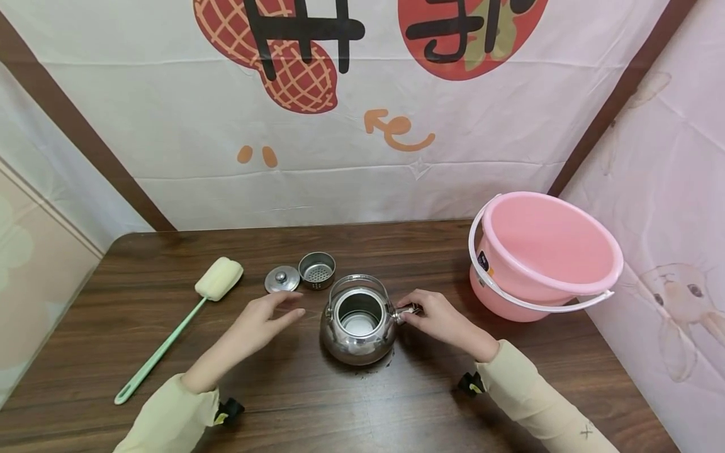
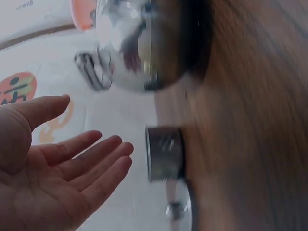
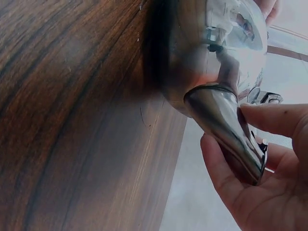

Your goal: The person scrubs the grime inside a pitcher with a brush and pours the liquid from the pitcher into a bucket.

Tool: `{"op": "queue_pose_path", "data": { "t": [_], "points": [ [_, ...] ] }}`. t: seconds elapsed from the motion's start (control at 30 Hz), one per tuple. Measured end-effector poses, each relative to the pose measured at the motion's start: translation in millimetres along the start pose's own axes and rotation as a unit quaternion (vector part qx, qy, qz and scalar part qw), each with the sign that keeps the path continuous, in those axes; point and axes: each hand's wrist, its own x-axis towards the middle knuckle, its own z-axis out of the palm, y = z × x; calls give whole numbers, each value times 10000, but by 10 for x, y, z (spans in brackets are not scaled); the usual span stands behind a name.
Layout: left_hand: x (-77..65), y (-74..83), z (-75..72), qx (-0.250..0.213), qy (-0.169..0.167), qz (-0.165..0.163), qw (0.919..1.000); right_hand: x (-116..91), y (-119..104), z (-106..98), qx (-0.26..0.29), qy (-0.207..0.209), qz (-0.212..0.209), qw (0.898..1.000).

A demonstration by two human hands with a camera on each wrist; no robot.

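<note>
A shiny steel kettle [image 1: 358,353] stands lidless on the table, its bail handle raised and its round mouth facing up. With thumb and fingers my right hand [image 1: 440,318] pinches the kettle's spout [image 3: 224,120], as the right wrist view shows up close. To the kettle's left, my left hand [image 1: 256,326] is held with fingers extended and apart, touching nothing; its palm shows in the left wrist view. Just beyond its fingertips lie the round lid [image 1: 282,279] with a knob and a perforated steel strainer cup [image 1: 317,270].
A sponge brush [image 1: 219,279] with a long green handle lies at the left. The pink bucket [image 1: 521,296] with a white handle stands at the right back. Dark wet spots mark the wooden table [image 1: 362,415] by the kettle. A printed cloth [image 1: 362,195] hangs behind.
</note>
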Motion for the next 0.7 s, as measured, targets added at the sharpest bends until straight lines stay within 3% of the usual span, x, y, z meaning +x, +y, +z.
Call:
{"op": "queue_pose_path", "data": {
  "t": [0.1,0.23,0.33,0.4,0.53,0.6,0.7],
  "points": [
    [32,32,73,-514,-335,-161,9980,4,6,-3,126,-130,67,9998],
    [77,41,170,-796,-675,-571,9929,4,18,-5,264,-274,168,9991],
    [104,27,250,-1276,-952,-857,9835,1,26,-5,292,-336,238,9987],
    [120,9,310,-1810,-1165,-950,9719,2,25,-7,321,-363,279,9984],
    [140,-31,421,-2875,-1566,-1061,9389,2,19,-13,357,-401,345,9980],
    [145,-44,464,-3194,-1688,-1106,9259,3,17,-14,382,-423,368,9977],
    [151,-56,514,-3477,-1761,-1186,9133,2,30,-10,412,-481,418,9971]
  ]
}}
